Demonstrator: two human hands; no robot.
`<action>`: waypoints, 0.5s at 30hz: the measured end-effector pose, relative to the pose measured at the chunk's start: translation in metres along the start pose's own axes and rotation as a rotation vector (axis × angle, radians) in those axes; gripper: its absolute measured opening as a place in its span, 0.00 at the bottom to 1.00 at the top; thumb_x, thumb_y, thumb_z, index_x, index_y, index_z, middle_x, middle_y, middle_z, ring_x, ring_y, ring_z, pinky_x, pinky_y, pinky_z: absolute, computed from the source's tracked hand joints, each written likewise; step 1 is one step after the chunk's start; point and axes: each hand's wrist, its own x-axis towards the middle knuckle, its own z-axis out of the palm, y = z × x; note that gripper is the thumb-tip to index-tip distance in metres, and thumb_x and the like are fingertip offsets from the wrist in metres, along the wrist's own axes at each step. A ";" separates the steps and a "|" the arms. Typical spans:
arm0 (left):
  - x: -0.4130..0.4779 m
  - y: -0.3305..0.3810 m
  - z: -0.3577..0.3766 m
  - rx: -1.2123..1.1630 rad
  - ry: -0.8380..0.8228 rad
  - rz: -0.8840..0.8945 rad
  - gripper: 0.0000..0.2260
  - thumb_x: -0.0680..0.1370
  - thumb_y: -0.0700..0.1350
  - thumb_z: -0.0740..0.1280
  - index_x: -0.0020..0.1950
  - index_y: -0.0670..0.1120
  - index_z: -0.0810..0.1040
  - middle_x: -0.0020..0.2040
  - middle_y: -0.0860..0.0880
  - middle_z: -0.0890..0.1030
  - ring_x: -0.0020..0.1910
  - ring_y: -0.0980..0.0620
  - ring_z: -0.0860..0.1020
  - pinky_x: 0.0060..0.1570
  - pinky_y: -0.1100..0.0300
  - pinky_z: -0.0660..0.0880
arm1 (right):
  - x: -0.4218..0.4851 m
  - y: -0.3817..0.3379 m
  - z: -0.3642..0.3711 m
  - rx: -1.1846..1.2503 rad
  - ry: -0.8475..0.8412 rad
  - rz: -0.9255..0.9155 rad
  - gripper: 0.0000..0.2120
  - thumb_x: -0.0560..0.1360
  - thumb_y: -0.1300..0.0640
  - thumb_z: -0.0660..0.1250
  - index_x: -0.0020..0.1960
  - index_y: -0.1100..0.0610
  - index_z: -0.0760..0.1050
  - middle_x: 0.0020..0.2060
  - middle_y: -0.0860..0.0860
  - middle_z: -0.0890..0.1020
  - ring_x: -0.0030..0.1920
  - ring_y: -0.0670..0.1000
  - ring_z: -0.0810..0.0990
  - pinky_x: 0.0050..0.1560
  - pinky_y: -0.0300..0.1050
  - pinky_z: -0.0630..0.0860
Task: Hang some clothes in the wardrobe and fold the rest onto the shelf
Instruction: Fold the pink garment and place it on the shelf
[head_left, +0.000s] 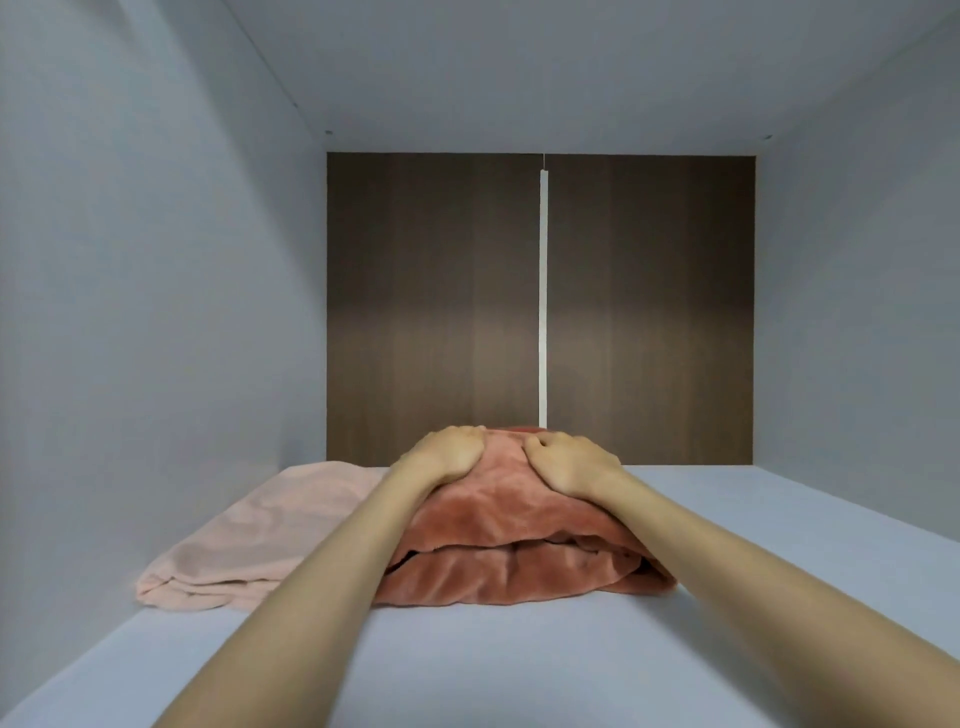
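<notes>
A folded rust-red plush garment lies on the pale wardrobe shelf, in the middle of the view. My left hand rests on its top left with the fingers curled into the fabric. On the top right sits my right hand, fingers likewise curled over the far side of the bundle. Both forearms reach in from the bottom edge. A folded pale pink garment lies to the left, touching the red one.
The shelf compartment has pale side walls and a pale ceiling. A dark wood back panel with a thin white vertical strip closes the rear. Bare shelf surface extends to the right of the red garment and in front of it.
</notes>
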 end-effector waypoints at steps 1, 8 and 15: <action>-0.001 -0.002 0.003 -0.008 0.008 -0.011 0.23 0.84 0.49 0.43 0.77 0.51 0.61 0.77 0.48 0.62 0.75 0.45 0.61 0.74 0.50 0.56 | 0.001 -0.001 0.002 -0.019 0.000 0.004 0.24 0.81 0.47 0.43 0.70 0.48 0.71 0.70 0.51 0.73 0.68 0.56 0.70 0.60 0.50 0.66; -0.027 0.005 -0.009 -0.104 0.218 -0.006 0.18 0.81 0.53 0.52 0.70 0.58 0.71 0.70 0.50 0.73 0.68 0.44 0.70 0.66 0.51 0.68 | -0.017 -0.004 -0.016 0.088 0.075 -0.053 0.20 0.82 0.47 0.51 0.71 0.45 0.69 0.69 0.48 0.74 0.68 0.54 0.71 0.65 0.50 0.69; -0.089 0.028 -0.033 -0.085 0.461 0.136 0.23 0.78 0.46 0.60 0.74 0.56 0.66 0.73 0.52 0.69 0.69 0.49 0.69 0.63 0.53 0.68 | -0.075 0.005 -0.071 0.099 0.331 -0.160 0.18 0.78 0.48 0.62 0.68 0.45 0.72 0.66 0.48 0.76 0.65 0.53 0.74 0.60 0.49 0.73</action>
